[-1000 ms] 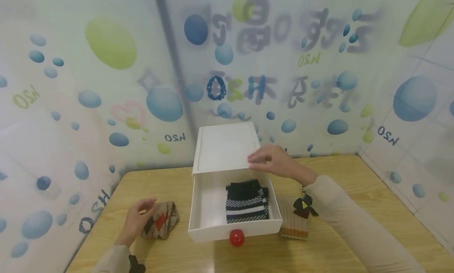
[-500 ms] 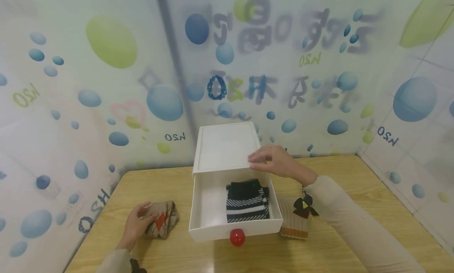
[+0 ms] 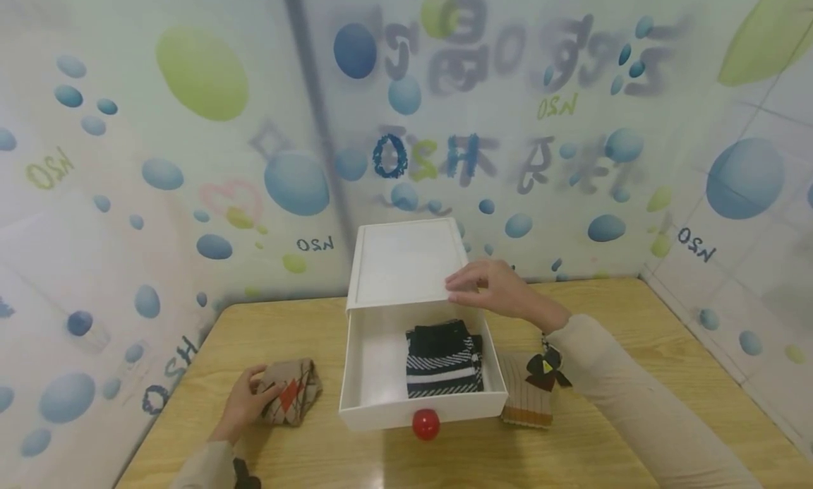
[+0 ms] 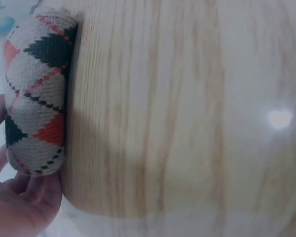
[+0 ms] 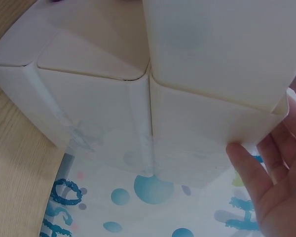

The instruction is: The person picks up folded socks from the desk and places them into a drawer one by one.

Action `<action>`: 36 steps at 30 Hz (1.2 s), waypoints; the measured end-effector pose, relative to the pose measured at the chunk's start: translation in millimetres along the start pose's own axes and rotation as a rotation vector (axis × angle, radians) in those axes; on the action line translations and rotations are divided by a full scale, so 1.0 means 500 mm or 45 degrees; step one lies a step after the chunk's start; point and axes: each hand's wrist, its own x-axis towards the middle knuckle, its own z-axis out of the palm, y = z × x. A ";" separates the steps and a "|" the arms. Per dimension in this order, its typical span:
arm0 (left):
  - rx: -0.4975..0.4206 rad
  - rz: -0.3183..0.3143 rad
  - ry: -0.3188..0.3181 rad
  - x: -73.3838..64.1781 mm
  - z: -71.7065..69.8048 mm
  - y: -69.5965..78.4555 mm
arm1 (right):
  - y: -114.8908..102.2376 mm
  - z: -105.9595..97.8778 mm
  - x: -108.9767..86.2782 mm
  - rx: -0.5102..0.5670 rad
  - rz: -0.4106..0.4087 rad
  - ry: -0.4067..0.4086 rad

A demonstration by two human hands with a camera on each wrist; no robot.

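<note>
On the left of the table lies a folded beige sock [image 3: 298, 387] with a red and dark argyle pattern. My left hand [image 3: 241, 402] grips its left end; in the left wrist view the thumb is on one side and the fingers curl under it. A white drawer box [image 3: 406, 263] stands mid-table, its drawer [image 3: 375, 365] pulled out. Inside the drawer, toward the right, lies a folded black-and-white sock [image 3: 443, 362]. My right hand [image 3: 495, 290] holds the box's front right top corner, thumb and fingers on the casing [image 5: 197, 133].
A red round knob [image 3: 426, 424] sticks out from the drawer front. Right of the drawer, partly under the right forearm, lies a beige ribbed sock [image 3: 524, 397] with a brown band. Behind the wooden table [image 3: 622, 376] stands a wall [image 3: 571, 214] printed with blue and green ovals.
My left hand has moved forward onto the argyle sock, and its thumb and fingers have closed on it. The right hand has stayed at the box corner.
</note>
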 end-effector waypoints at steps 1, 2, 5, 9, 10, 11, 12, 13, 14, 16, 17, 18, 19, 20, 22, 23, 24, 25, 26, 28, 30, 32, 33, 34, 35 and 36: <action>-0.005 -0.002 -0.007 -0.001 0.000 0.001 | 0.000 0.000 0.000 -0.002 -0.002 0.003; -0.009 0.001 -0.013 -0.001 0.000 0.002 | 0.001 0.001 0.000 -0.008 -0.003 0.005; -0.030 -0.017 -0.022 -0.004 0.000 0.003 | 0.000 0.001 -0.001 -0.024 0.000 0.008; -0.045 -0.034 -0.029 -0.003 0.002 0.002 | 0.000 0.001 0.000 -0.035 -0.005 0.004; -0.049 -0.035 -0.035 -0.002 0.002 0.001 | 0.000 0.001 0.000 -0.030 -0.004 0.004; -0.048 -0.034 -0.038 -0.002 0.002 0.001 | 0.001 0.001 0.000 -0.027 -0.006 0.005; -0.050 -0.038 -0.043 -0.001 0.002 0.001 | 0.001 0.001 0.000 -0.025 -0.008 0.006; -0.051 -0.037 -0.050 -0.001 0.002 0.001 | 0.001 0.002 0.000 -0.024 -0.010 0.008; -0.048 -0.043 -0.054 0.000 0.003 0.001 | 0.002 0.002 0.000 -0.020 -0.009 0.009; -0.044 -0.042 -0.061 0.002 0.003 0.000 | 0.003 0.002 0.000 -0.014 -0.005 0.010; -0.037 -0.035 -0.063 0.003 0.004 -0.001 | 0.003 0.002 0.000 -0.013 -0.004 0.010; -0.038 -0.027 -0.064 0.003 0.005 -0.001 | 0.003 0.002 0.000 -0.011 -0.001 0.010; -0.034 -0.014 -0.065 0.004 0.006 -0.002 | 0.003 0.001 0.000 -0.008 0.001 0.010; -0.029 -0.007 -0.061 0.004 0.006 -0.003 | 0.003 0.001 0.000 -0.005 0.003 0.010; -0.033 0.008 -0.062 0.004 0.007 -0.004 | 0.003 0.001 0.000 -0.005 0.005 0.009; -0.039 0.011 -0.063 0.004 0.007 -0.005 | 0.003 0.001 0.000 -0.003 0.007 0.008; -0.044 0.006 -0.059 0.004 0.007 -0.004 | 0.003 0.001 0.000 -0.002 0.008 0.007; -0.045 0.003 -0.059 0.003 0.006 -0.003 | 0.002 0.000 0.000 -0.002 0.007 0.006; -0.054 -0.004 -0.061 0.003 0.006 -0.003 | 0.002 0.000 0.000 -0.002 0.006 0.006; -0.063 -0.009 -0.078 0.001 0.005 -0.001 | 0.000 0.000 0.000 0.000 0.010 0.005; -0.069 -0.018 -0.092 0.000 0.004 0.001 | 0.000 0.000 0.000 0.000 0.013 0.004; -0.082 -0.033 -0.106 0.000 0.003 0.002 | -0.001 0.001 0.000 0.000 0.013 0.005; -0.080 -0.036 -0.110 0.000 0.003 0.002 | -0.001 0.001 0.000 0.001 0.012 0.004; -0.086 -0.044 -0.103 0.001 0.004 0.003 | -0.001 0.001 0.000 -0.003 0.008 0.004; -0.093 -0.048 -0.097 0.001 0.005 0.003 | 0.000 0.001 0.000 -0.006 0.003 0.005; -0.096 -0.052 -0.088 0.000 0.005 0.004 | 0.000 0.001 0.000 -0.009 -0.002 0.006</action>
